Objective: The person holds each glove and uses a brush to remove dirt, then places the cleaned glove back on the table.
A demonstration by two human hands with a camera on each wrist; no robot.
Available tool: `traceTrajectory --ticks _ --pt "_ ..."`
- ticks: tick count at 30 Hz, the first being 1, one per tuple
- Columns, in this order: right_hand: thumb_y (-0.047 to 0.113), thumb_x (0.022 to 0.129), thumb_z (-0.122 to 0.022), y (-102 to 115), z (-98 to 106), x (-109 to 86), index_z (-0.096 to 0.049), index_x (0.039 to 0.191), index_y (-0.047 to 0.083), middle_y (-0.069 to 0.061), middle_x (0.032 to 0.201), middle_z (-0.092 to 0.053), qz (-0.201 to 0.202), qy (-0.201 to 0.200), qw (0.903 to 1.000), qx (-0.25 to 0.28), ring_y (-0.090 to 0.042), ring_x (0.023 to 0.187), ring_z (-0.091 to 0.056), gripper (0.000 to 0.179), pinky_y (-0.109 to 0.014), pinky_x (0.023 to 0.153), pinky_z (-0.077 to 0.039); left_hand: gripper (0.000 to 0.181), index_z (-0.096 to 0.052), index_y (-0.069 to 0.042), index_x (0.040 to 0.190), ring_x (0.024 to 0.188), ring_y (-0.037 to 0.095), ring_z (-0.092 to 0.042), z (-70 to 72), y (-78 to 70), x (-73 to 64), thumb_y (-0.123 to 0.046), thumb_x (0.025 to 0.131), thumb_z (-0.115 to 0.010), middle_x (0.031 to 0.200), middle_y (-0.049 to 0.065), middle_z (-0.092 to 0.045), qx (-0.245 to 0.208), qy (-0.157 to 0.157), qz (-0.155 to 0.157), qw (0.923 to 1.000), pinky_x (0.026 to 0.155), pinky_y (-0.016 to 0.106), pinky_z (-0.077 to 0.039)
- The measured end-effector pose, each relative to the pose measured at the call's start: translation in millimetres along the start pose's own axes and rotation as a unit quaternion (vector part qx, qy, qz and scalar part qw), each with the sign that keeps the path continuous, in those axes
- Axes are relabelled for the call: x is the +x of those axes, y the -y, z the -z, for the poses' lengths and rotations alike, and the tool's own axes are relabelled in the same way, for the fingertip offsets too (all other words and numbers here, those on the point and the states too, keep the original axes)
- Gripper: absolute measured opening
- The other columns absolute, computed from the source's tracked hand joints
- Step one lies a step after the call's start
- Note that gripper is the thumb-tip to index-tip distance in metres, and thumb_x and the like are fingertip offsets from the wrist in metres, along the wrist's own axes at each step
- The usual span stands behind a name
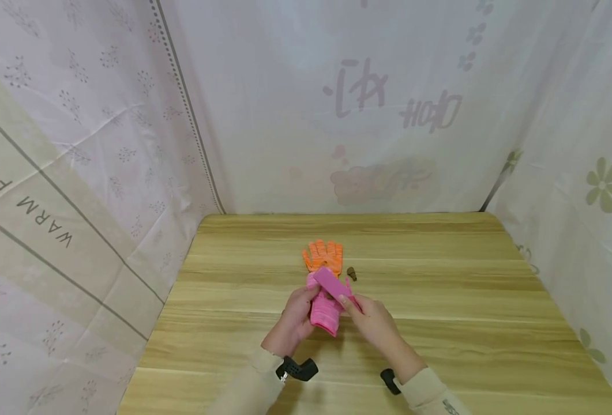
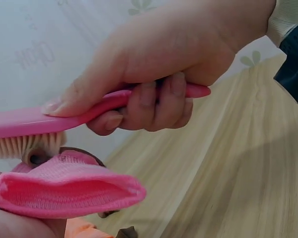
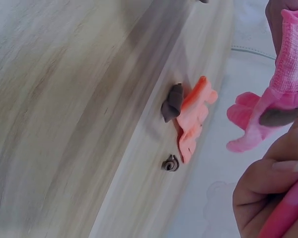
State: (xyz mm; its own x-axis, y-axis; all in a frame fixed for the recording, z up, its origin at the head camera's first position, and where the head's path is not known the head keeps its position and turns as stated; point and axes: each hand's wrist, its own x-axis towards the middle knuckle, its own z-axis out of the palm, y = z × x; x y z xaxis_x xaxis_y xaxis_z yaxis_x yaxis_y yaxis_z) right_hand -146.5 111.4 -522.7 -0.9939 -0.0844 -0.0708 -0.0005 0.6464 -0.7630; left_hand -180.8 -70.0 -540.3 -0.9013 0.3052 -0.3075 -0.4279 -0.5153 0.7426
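My left hand (image 1: pixel 296 314) holds a pink knitted glove (image 1: pixel 325 313) above the table, its open cuff toward me. A pink-handled brush (image 1: pixel 331 282) is gripped in my right hand (image 1: pixel 375 323), the thumb laid along its back. In the left wrist view, pale bristles (image 2: pixel 25 145) face down over the glove, and a brown curl (image 2: pixel 36 155) of soft-looking stuff sits between them. A brown patch (image 3: pixel 280 117) shows on the glove in the right wrist view. Most of my left fingers are hidden behind the glove.
Just beyond my hands, an orange glove (image 1: pixel 326 257) lies flat on the wooden table (image 1: pixel 233 288). Beside it are brown lumps, one dark piece (image 3: pixel 173 103) and one rolled curl (image 3: pixel 170 163). Printed curtains (image 1: pixel 285 115) surround the table's back and sides.
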Motion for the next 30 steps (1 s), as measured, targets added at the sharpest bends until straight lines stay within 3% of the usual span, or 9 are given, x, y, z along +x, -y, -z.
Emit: traceTrajectory --ticks 5,8,15,21,23,27,30 --pt "0.060 0.101 -0.047 -6.4 3.4 -0.9 -0.056 0.075 0.014 0.002 0.061 -0.046 -0.005 -0.001 0.9998 -0.017 -0.011 0.056 -0.039 0.053 -0.025 0.051 -0.033 0.042 -0.044 0.010 0.140 0.107 0.017 -0.069 1.1 -2.5 1.5 -0.019 0.110 -0.040 0.120 0.012 -0.069 -0.009 -0.026 0.003 0.9996 0.094 0.032 -0.058" --pt "0.061 0.101 -0.047 -10.0 6.6 -1.6 -0.053 0.074 0.014 0.001 0.061 -0.046 -0.021 -0.004 0.9997 -0.007 -0.012 0.055 -0.038 0.055 -0.025 0.050 -0.033 0.042 -0.042 0.010 0.140 0.106 0.018 -0.068 2.0 -3.7 2.8 -0.019 0.110 -0.040 0.120 0.012 -0.067 -0.018 -0.029 0.000 0.9994 0.093 0.033 -0.058" --pt "0.056 0.102 -0.049 -9.5 8.8 -1.7 -0.055 0.077 0.010 0.000 0.064 -0.045 -0.017 -0.007 0.9994 0.029 -0.013 0.058 -0.039 0.052 -0.025 0.052 -0.035 0.038 -0.046 0.007 0.135 0.099 0.014 -0.070 1.8 -2.5 2.1 -0.020 0.110 -0.038 0.109 0.006 -0.070 -0.013 -0.019 0.012 0.9996 0.085 0.028 -0.059" --pt "0.053 0.103 -0.049 4.1 7.1 -2.0 -0.059 0.081 0.007 -0.001 0.065 -0.045 -0.006 -0.018 0.9979 0.061 -0.013 0.058 -0.039 0.052 -0.025 0.051 -0.035 0.038 -0.045 0.006 0.135 0.098 0.012 -0.069 -0.8 -1.0 -0.5 -0.021 0.111 -0.036 0.108 0.004 -0.069 -0.028 0.000 0.005 0.9996 0.085 0.027 -0.059" --pt "0.052 0.103 -0.051 9.9 5.5 -1.7 -0.065 0.085 0.008 -0.001 0.069 -0.054 0.007 -0.019 0.9977 0.065 -0.011 0.063 -0.047 0.050 -0.024 0.055 -0.039 0.039 -0.045 0.006 0.137 0.100 0.013 -0.069 -0.9 -0.6 -1.3 -0.022 0.111 -0.036 0.110 0.005 -0.069 -0.023 0.011 0.003 0.9997 0.086 0.027 -0.059" --pt "0.051 0.102 -0.053 18.2 2.0 -2.0 -0.071 0.099 0.009 -0.001 0.072 -0.056 0.031 -0.008 0.9989 0.034 -0.013 0.068 -0.051 0.046 -0.027 0.059 -0.041 0.042 -0.044 0.006 0.140 0.105 0.013 -0.068 -0.6 0.4 -2.2 -0.021 0.111 -0.035 0.116 0.006 -0.068 -0.004 0.036 0.003 0.9993 0.089 0.028 -0.058" --pt "0.051 0.103 -0.052 19.1 -0.3 -2.1 -0.070 0.114 0.008 0.000 0.066 -0.044 0.031 0.000 0.9995 -0.008 -0.014 0.062 -0.045 0.047 -0.028 0.055 -0.038 0.042 -0.043 0.006 0.142 0.109 0.013 -0.066 -0.7 0.1 -1.7 -0.020 0.110 -0.037 0.121 0.007 -0.066 0.007 0.039 -0.003 0.9992 0.092 0.029 -0.058"
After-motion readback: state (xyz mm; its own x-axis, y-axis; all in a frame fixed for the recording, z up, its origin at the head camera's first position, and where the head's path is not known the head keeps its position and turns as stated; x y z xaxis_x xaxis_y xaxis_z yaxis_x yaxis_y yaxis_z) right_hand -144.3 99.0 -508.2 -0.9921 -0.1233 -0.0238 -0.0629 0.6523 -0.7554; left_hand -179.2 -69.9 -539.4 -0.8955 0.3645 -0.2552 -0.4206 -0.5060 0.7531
